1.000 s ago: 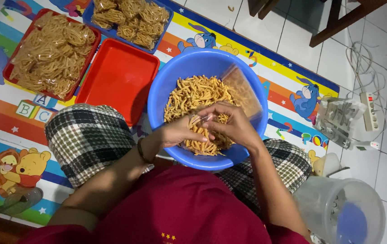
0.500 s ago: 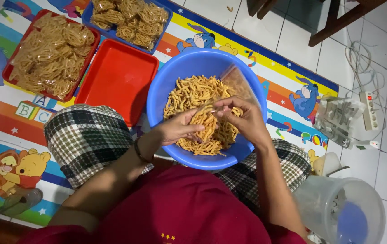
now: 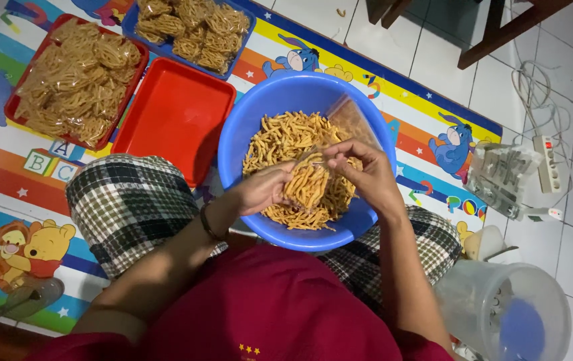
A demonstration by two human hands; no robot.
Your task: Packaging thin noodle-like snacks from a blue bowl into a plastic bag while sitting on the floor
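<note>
A blue round basin rests between my knees, holding a heap of yellow stick snacks. My left hand cups a handful of these sticks over the basin. My right hand pinches the mouth of a clear plastic bag that lies against the basin's far right wall. The two hands nearly touch above the sticks.
An empty red tray lies left of the basin. A second red tray and a blue tray hold bagged noodle-like snacks. A colourful cartoon mat covers the tiled floor. At right are a power strip, clear packets and a lidded plastic container.
My left hand has scooped up a handful of sticks and brought it towards the bag opening. The right hand has shifted slightly, still holding the bag.
</note>
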